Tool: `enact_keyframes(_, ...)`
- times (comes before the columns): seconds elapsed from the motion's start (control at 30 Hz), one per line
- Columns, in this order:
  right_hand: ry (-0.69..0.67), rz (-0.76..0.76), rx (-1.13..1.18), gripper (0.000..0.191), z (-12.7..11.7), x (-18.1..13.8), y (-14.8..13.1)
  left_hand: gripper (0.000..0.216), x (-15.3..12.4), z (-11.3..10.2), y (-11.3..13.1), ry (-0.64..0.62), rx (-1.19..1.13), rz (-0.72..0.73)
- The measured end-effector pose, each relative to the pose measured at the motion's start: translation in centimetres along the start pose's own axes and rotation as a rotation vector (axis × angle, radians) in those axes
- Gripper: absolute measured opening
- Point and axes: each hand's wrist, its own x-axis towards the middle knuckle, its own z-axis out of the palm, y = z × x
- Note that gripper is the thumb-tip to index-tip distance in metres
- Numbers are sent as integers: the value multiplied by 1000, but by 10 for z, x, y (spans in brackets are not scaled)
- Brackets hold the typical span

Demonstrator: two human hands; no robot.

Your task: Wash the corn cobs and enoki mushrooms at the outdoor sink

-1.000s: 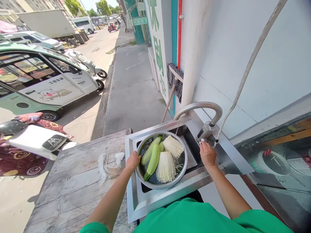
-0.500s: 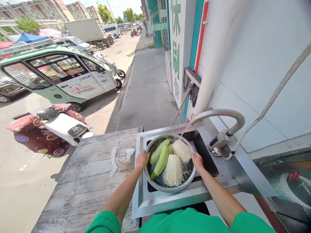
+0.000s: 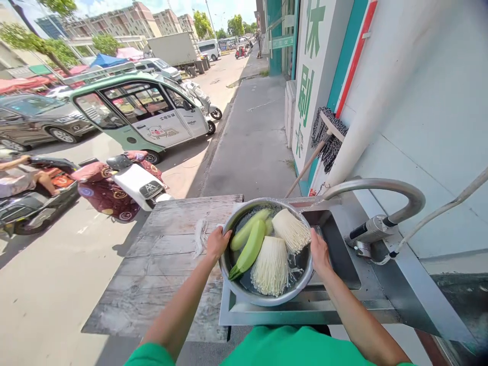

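Left hand (image 3: 217, 243) gripping rim of steel basin (image 3: 263, 301) at nine o'clock, right hand (image 3: 320, 252) grasping it at three. Basin over near-left part of sink (image 3: 345, 246); resting or lifted, can't tell from here. Inside: nearer enoki bundle (image 3: 271, 269), heads toward six; front zucchini (image 3: 250, 249), long axis one to seven, dark stem end at seven; farther enoki bundle (image 3: 293, 231), heads toward four. Faucet (image 3: 370, 229) between two and three, mop (image 3: 331, 145) beyond at one.
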Motion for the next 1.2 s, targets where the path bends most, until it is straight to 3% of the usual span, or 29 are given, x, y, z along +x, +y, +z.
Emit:
enact_keyframes(0.23,-101,28,95,67,68,-24,-26,29,-5,-53,-62,83,117,-83)
enact_keyframes(0.5,-174,-14,11,57,109,-42,-26,32,-16,-52,-103,79,44,-160)
enact_keyframes(0.77,-278,-174,-341,56,103,-38,-38,22,-15,-58,-103,-5,-153,-190)
enact_keyframes(0.93,-208,-669,-519,82,134,-74,-63,19,-12,-65,-93,-18,-154,-158)
enact_keyframes(1.07,-224,-610,-602,91,169,-97,-66,18,-11,-66,-90,-13,-114,-145)
enact_keyframes(1.2,-162,-591,-543,93,183,-101,-54,19,-11,-66,-91,-15,-113,-134)
